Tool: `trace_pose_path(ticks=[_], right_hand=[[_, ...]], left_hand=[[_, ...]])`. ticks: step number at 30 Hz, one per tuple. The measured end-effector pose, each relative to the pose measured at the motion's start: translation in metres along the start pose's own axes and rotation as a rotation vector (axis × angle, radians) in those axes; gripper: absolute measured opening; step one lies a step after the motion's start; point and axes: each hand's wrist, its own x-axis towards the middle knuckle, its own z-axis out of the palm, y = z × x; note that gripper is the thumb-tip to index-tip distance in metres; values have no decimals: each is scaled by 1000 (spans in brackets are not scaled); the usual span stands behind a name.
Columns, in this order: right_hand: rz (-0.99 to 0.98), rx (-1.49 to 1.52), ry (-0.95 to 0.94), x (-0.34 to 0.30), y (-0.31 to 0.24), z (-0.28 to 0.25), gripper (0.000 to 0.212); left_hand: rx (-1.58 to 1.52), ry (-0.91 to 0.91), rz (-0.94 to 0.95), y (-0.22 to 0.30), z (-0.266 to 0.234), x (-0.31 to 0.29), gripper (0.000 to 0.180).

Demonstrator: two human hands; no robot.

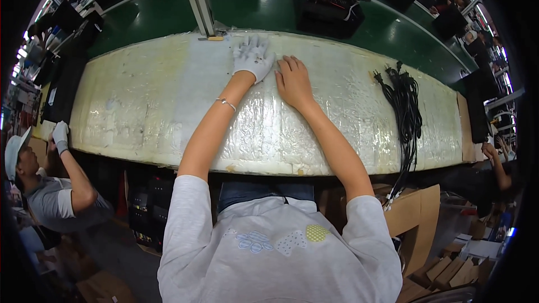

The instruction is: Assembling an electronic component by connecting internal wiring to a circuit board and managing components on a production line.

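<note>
My left hand (252,59), in a white glove, lies on the plastic-covered worktable (151,112) toward its far edge, fingers spread. My right hand (293,82) is bare and rests just to the right of it, palm down, with the fingers stretched forward. Neither hand holds anything. A bundle of black power cords (403,106) lies to the right of my right arm, its lower ends hanging over the table's near edge. A small tool with a yellowish handle (215,38) sits at the far edge, left of my gloved hand.
Beyond the table runs a green conveyor (258,3) carrying a black device (331,0). A metal post (196,0) rises at the far edge. Cardboard (412,213) stands below the table at right. One co-worker (62,185) is at the left, another (494,168) at the right.
</note>
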Motion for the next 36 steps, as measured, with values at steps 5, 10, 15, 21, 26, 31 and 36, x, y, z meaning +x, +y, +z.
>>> trace_pose_path(ticks=[5,10,15,21,26,31,36], right_hand=[[4,23,-1,-1,0,-1,32],[2,-13,-11,-1,0,-3,33],[-16,-27,-15,-1,0,-4,33],[18,33,-24,0,-2,-5,38],[-11,14,-44,0,5,-5,47],[51,94,-13,2,4,-1,55],[-12,36,-18,2,1,-3,55]], left_hand=[[-24,6,-1,-3,2,0,62],[-36,-10,10,-3,2,1,62],[-91,-35,61,-9,3,3,64],[-55,12,115,-8,1,-2,62],[-31,-52,66,-7,6,4,58],[-169,-4,47,-3,-3,-2,56],[-143,121,138,-15,-8,-3,61]])
